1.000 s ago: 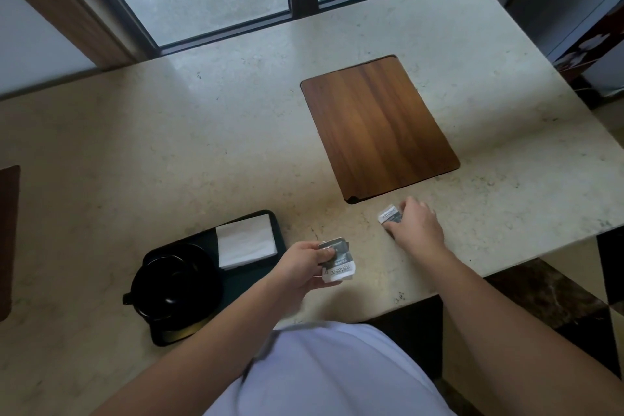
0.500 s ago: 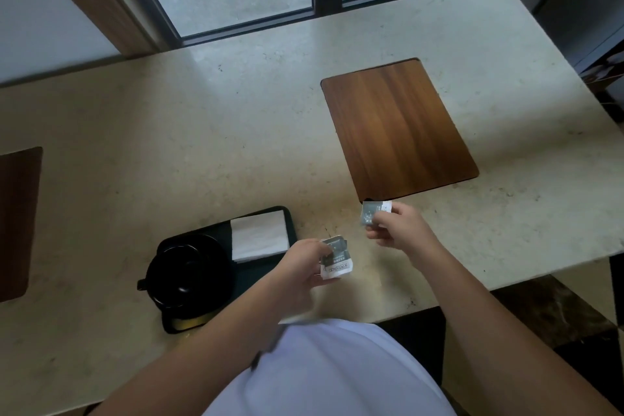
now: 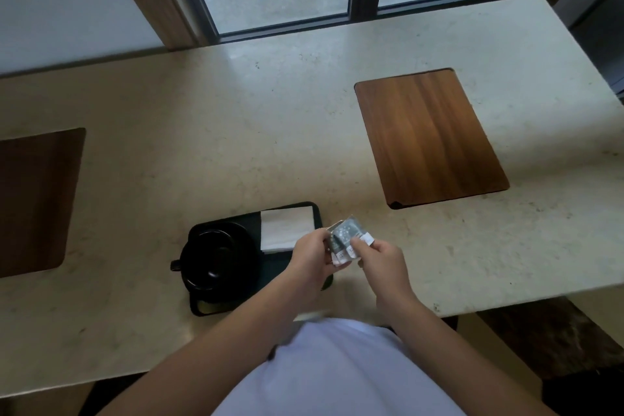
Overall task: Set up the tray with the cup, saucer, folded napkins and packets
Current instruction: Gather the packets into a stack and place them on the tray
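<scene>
While both hands meet just above the counter (image 3: 236, 132), the left hand (image 3: 312, 255) and right hand (image 3: 380, 258) each pinch the small grey packets (image 3: 346, 240) in a closed grip. Just left lies the black tray (image 3: 315, 213), holding a black cup (image 3: 216, 258) on its saucer (image 3: 243, 228) and a folded white napkin (image 3: 287, 230). Farther right sits a wooden board (image 3: 429, 138).

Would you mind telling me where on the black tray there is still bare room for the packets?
The tray is crowded on its left by the black cup on its saucer, and its far right corner by the folded napkin. Bare tray shows nearside of the napkin, under the left hand, which with the right hand holds the packets. A small strip also shows at the near-left corner.
</scene>
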